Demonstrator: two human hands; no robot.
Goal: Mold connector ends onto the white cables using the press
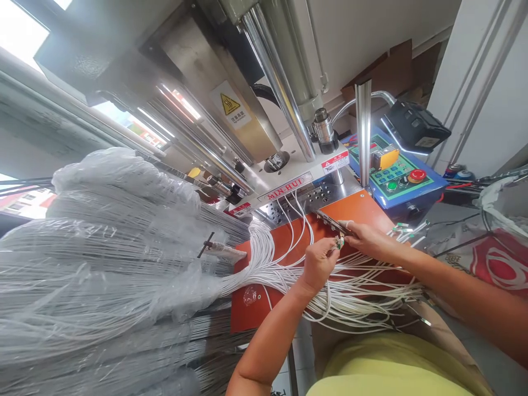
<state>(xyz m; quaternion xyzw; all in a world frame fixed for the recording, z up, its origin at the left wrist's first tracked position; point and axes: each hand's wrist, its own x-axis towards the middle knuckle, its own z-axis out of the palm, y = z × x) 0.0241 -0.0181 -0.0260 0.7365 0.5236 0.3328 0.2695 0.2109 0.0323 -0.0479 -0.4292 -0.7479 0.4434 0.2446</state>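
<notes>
My left hand (320,264) pinches a white cable end with a small green-and-white connector (339,242) at its tip. Close beside it, my right hand (368,240) is closed on a dark metal mould bar (328,220) with small notches along its side. The bar's far end reaches toward the machine's steel lower block (303,202). Under both hands, a thick bundle of white cables (284,278) lies across the orange work plate (256,308). Two or so cables run from the bundle into the machine beneath the MIN-HUI label. My right fingertips are partly hidden.
A press with chrome columns (284,82) and a heat-warning sticker stands ahead. Large plastic-wrapped cable bundles (115,264) fill the left. At right are a blue control box (412,192) with a red stop button, a metal post (363,132) and a black lamp (416,126).
</notes>
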